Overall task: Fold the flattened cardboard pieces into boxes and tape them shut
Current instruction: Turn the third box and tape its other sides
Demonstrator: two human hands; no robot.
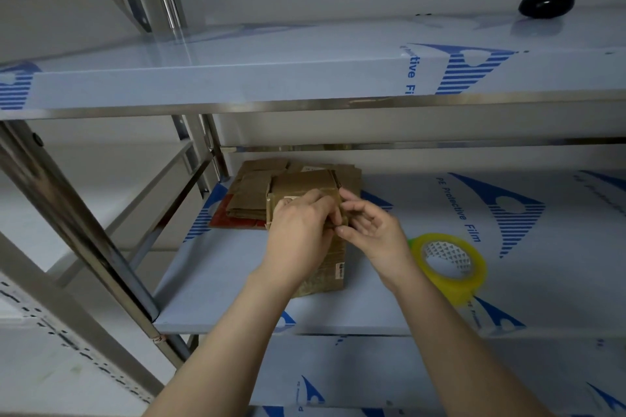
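The person is working at a metal rack whose shelves are covered with blue protective film. On the middle shelf (pixel 220 274) a cardboard box (pixel 333 267) is standing upright, near the front edge, and both hands are meeting on its upper part.

The left hand (pixel 301 223) is lying over the top of the box with its fingers curled down, and it is gripping the cardboard there. The right hand (pixel 376 227) is coming from the right side; its thumb and first finger are pinching the edge of the box near the upper right corner, while the other fingers are hanging loosely bent and are not touching anything. The two hands are touching each other at the fingertips. What exactly is under the left palm I cannot tell.

Just behind the box, toward the left, a stack of flattened cardboard pieces (pixel 250 193) is lying flat, and under it a red sheet (pixel 233 222) is showing at the front. To the right of the box, a roll of yellow-green tape (pixel 450 261) is lying on the same shelf, apart from the right wrist. On the upper shelf (pixel 237 78), far to the right, a black rounded object (pixel 546 4) is resting.
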